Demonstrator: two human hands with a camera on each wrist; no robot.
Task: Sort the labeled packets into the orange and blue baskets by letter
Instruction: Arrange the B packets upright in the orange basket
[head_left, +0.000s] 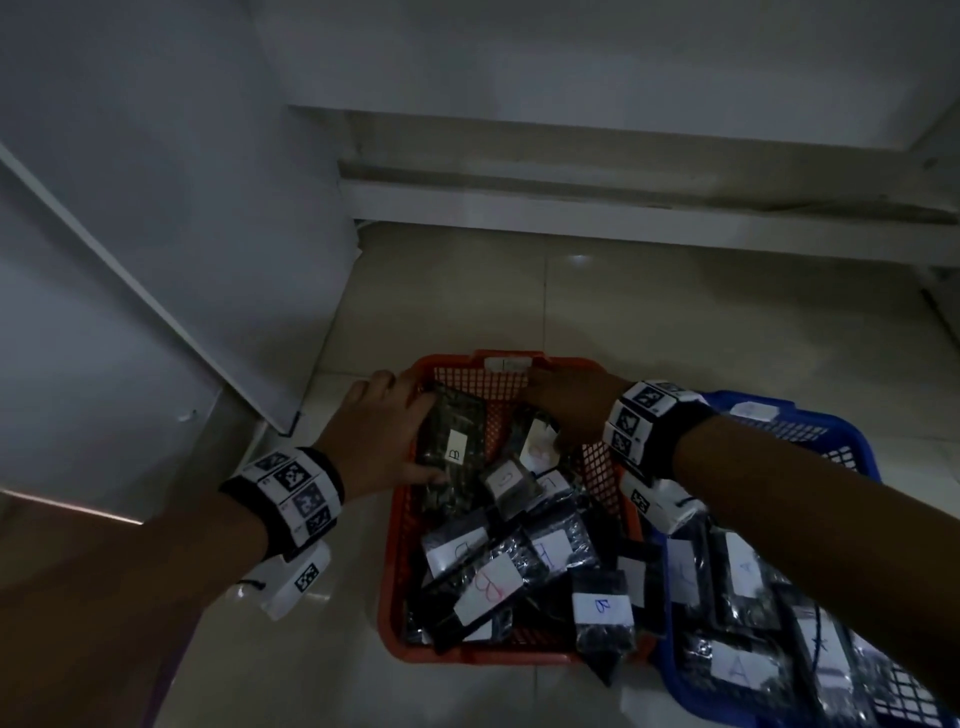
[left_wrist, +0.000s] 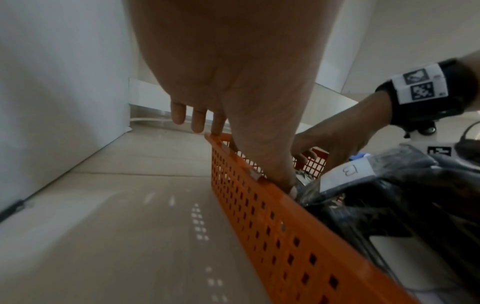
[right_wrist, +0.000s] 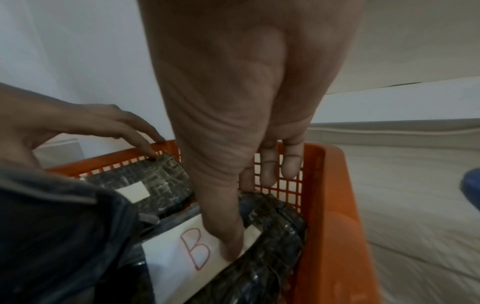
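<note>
we see dark packets with white letter labels piled in the orange basket (head_left: 397, 545), most marked b. one packet with a black b label (head_left: 452, 452) lies at the far left of it, and the left hand (head_left: 382, 431) rests over the far left rim: thumb tip on that packet's edge, fingers straight and relaxed, one fingertip (left_wrist: 217, 129) touching the rim. grip there is loose, not clamped on anything. the right hand (head_left: 569, 405) reaches into the far right corner; its thumb (right_wrist: 231, 236) presses the white label of a packet with a red b (right_wrist: 197, 248), the other fingers straight along the mesh wall, so that grip is apart too. the blue basket (head_left: 852, 452) sits just right of the orange one, touching it, holding packets labeled a. both baskets stand on a pale tiled floor (head_left: 675, 322), white wall (head_left: 130, 208) at left.
</note>
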